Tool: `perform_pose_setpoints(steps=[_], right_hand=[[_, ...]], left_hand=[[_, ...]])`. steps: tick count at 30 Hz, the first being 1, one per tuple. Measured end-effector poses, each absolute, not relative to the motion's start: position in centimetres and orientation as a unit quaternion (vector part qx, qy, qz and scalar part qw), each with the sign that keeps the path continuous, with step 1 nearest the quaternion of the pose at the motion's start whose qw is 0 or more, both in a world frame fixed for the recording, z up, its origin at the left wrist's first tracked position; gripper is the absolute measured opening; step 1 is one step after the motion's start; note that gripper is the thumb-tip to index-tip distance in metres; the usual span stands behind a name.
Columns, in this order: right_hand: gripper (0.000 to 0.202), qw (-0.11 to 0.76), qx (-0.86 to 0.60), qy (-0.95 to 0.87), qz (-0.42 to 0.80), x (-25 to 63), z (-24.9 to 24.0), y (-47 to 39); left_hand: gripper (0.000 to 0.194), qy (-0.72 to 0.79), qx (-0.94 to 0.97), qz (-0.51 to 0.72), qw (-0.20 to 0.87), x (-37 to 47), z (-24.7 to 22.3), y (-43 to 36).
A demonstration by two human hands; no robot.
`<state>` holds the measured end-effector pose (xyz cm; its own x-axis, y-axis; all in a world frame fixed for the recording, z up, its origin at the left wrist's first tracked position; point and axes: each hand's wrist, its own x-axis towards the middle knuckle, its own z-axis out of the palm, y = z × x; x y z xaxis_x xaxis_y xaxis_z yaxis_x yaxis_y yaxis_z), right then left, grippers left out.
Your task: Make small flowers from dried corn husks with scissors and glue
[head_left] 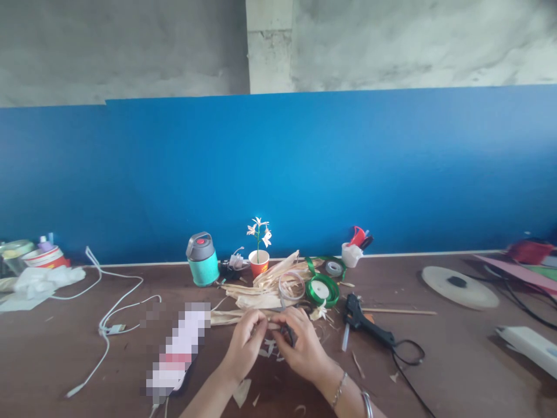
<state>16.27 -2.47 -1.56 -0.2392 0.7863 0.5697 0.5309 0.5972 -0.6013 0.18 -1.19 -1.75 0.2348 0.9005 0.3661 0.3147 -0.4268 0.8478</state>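
My left hand [249, 342] is closed, thumb and fingers pinching a small pale piece of dried husk [273, 326]. My right hand [302, 347] meets it at the fingertips, closed around small dark-handled scissors [287, 335] whose blades point away from me. Fingers partly cover both the piece and the scissors. Just beyond lie long dried corn husks [256, 297] in a loose pile, with a clear tape ring [292, 285] on top. A pale husk flower [320, 311] rests right of my right hand. Cut scraps [242, 392] are scattered beneath my hands.
Behind the husks stands a paper cup [259, 267] holding a stem of pale flowers [258, 231]. Green ribbon spools [322, 289] and a black glue gun [368, 325] lie to the right. A teal flask [203, 267], phone [180, 351] and white cables [104, 325] occupy the left.
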Motion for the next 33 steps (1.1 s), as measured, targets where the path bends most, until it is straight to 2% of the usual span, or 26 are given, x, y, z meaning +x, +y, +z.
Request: perform_pose_setpoints(steps=[5, 11, 17, 20, 23, 26, 29, 33], right_hand=[[0.013, 0.458, -0.448, -0.726, 0.250, 15.9, -1.4, -2.3], [0.024, 0.500, -0.471, -0.585, 0.431, 15.7, -1.9, -1.5], [0.030, 0.507, -0.454, -0.544, 0.491, 15.3, -2.2, -1.4], [0.023, 0.489, -0.470, -0.574, 0.459, 15.5, -2.0, -1.4], [0.014, 0.447, -0.532, -0.640, 0.327, 16.4, -1.6, -1.4], [0.016, 0.304, -0.646, -0.681, 0.161, 17.5, -1.3, -1.3], [0.025, 0.147, -0.702, -0.689, 0.104, 17.8, -1.2, -1.4], [0.030, 0.113, -0.705, -0.696, 0.075, 17.3, -1.4, -1.8]], left_hand=[[0.029, 0.418, 0.710, 0.461, 0.329, 0.2, -1.5, -1.3], [0.021, 0.413, 0.525, 0.491, 0.559, 0.9, -0.5, -2.1], [0.026, 0.402, 0.484, 0.493, 0.601, 1.4, -0.8, -1.8], [0.026, 0.407, 0.480, 0.493, 0.601, 1.4, -1.0, -1.6], [0.024, 0.423, 0.472, 0.514, 0.577, 1.2, -0.9, -1.5], [0.021, 0.439, 0.464, 0.537, 0.551, 1.0, -0.8, -1.3], [0.019, 0.443, 0.451, 0.544, 0.552, 0.8, -0.9, -1.0], [0.017, 0.439, 0.449, 0.546, 0.554, 0.7, -1.0, -1.0]])
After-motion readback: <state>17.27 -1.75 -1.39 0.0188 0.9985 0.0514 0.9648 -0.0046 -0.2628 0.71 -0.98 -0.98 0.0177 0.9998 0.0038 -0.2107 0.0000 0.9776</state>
